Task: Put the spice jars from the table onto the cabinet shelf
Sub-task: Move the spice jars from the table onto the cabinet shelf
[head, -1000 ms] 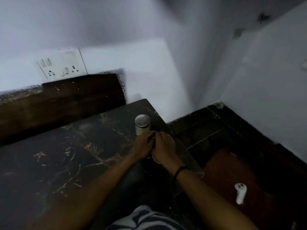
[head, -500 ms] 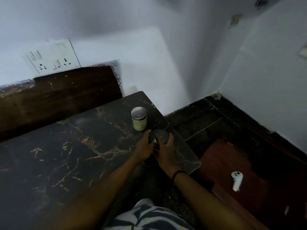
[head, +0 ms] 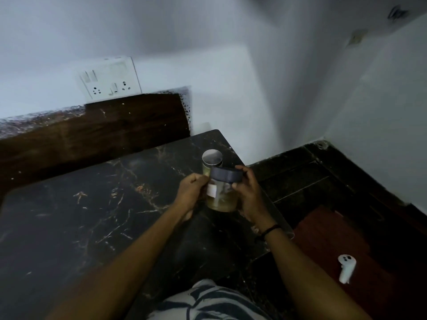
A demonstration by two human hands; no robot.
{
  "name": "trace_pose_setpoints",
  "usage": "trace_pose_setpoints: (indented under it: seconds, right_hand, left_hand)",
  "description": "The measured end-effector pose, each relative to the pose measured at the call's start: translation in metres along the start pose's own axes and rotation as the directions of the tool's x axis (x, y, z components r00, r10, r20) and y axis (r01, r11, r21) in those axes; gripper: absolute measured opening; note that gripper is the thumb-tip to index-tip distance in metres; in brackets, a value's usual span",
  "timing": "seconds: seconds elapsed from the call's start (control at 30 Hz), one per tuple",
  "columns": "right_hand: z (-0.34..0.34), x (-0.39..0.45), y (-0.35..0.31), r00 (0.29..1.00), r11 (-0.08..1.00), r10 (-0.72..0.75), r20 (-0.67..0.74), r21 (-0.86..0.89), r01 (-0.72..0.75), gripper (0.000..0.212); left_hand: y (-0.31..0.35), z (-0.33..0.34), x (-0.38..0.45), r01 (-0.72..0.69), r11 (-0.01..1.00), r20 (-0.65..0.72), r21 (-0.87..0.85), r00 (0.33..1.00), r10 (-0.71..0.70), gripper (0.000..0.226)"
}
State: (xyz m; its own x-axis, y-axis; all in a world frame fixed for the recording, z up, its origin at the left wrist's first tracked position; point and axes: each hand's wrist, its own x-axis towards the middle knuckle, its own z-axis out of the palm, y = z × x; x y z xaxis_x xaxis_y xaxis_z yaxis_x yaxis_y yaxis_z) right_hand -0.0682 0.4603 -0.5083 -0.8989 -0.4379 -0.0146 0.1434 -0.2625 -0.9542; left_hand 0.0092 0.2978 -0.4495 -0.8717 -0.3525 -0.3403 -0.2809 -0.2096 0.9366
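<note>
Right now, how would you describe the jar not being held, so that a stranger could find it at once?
Look at the dark marble table, near its far right corner. There a small jar stands upright, just behind the jar with the dark lid held in both hands. Its shiny silver lid sets it apart, and no hand touches it.

Silver-lidded jar [head: 211, 158] — lower body hidden behind the dark-lidded jar [head: 223, 189]. Label [head: 211, 190] on the latter: blurred, unreadable, partly covered by the left hand [head: 193, 191]. Both forearms and striped garment [head: 208, 303] — cut off by the bottom edge.
</note>
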Motion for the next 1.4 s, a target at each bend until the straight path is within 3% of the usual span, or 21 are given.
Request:
trace_pose_setpoints:
  seconds: [0.1,0.2,0.37,0.57,0.83,1.0,1.2,1.3,1.4]
  right_hand:
    - [0.019,0.002,0.0,0.993,0.946,0.116,0.026,0.302,-0.118,0.049]
    - [0.031,-0.001,0.008,0.967,0.863,0.246,0.069,0.439,-0.251,0.057]
    - [0.042,-0.008,0.027,0.935,0.818,0.348,0.069,0.464,-0.339,0.04]
    - [0.056,-0.002,0.02,0.934,0.876,0.356,0.021,0.34,-0.342,0.032]
    - [0.108,0.043,-0.068,0.995,0.971,0.096,-0.001,0.221,-0.093,0.013]
    - [0.143,0.065,-0.144,0.985,0.98,-0.151,0.082,0.141,0.139,0.028]
    - [0.175,0.087,-0.222,0.937,0.946,-0.323,0.134,0.051,0.319,0.044]
    - [0.187,0.095,-0.247,0.914,0.918,-0.396,0.088,0.035,0.395,0.038]
    - [0.193,0.105,-0.265,0.907,0.905,-0.421,0.009,0.061,0.42,0.024]
  left_hand:
    - [0.001,-0.007,-0.005,0.08,0.985,0.074,-0.155,0.995,-0.069,0.04]
    - [-0.004,-0.014,-0.007,0.118,0.967,0.089,-0.227,0.991,-0.1,0.045]
    - [-0.021,-0.031,-0.011,0.118,0.963,0.013,-0.241,0.993,-0.118,0.038]
    - [-0.017,-0.044,-0.009,0.053,0.969,-0.049,-0.239,0.997,-0.067,0.037]
    - [0.075,-0.048,0.011,-0.217,0.927,-0.155,-0.307,0.972,0.176,0.014]
    - [0.159,-0.049,0.014,-0.415,0.867,-0.205,-0.277,0.907,0.368,0.021]
    - [0.248,-0.042,0.011,-0.611,0.776,-0.333,-0.155,0.772,0.541,0.031]
    - [0.276,-0.041,0.005,-0.67,0.742,-0.392,-0.035,0.692,0.606,0.029]
    - [0.296,-0.044,-0.002,-0.719,0.694,-0.368,0.041,0.635,0.68,0.025]
